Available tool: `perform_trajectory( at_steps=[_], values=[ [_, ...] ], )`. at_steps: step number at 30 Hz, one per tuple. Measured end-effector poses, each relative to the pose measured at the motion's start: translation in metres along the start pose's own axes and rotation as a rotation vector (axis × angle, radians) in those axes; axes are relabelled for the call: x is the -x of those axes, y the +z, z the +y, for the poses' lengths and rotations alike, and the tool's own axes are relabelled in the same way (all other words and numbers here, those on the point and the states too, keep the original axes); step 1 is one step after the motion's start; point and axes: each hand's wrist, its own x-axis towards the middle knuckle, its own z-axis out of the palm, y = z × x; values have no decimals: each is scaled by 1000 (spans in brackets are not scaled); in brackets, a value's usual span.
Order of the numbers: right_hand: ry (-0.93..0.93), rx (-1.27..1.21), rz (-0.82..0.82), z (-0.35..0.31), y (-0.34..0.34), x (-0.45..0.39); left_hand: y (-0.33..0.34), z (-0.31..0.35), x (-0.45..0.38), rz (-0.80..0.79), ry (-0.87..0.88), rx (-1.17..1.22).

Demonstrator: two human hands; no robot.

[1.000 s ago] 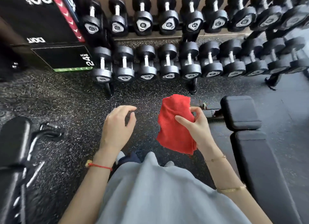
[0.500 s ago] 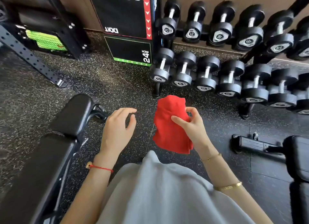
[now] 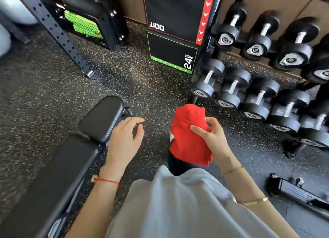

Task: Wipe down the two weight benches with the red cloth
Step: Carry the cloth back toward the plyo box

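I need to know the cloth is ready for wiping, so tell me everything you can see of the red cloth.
The red cloth is a plain, bright red, soft-looking fabric, bunched and folded rather than spread flat. It hangs in the air above the speckled floor, in front of the person's body, touching no bench. The right hand holds it, thumb across its front and fingers curled at its upper right edge. Its lower part droops loosely. The left hand does not touch it.

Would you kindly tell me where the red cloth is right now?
In the head view, the red cloth hangs mid-frame, pinched in the right hand, above the floor, right of the weight bench.
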Motion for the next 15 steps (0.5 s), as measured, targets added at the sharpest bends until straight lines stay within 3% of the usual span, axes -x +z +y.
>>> perform_trajectory(
  at_steps=[15],
  values=[
    [-84, 89, -179, -160, 104, -280, 8, -28, -289, 130, -104, -5]
  ],
)
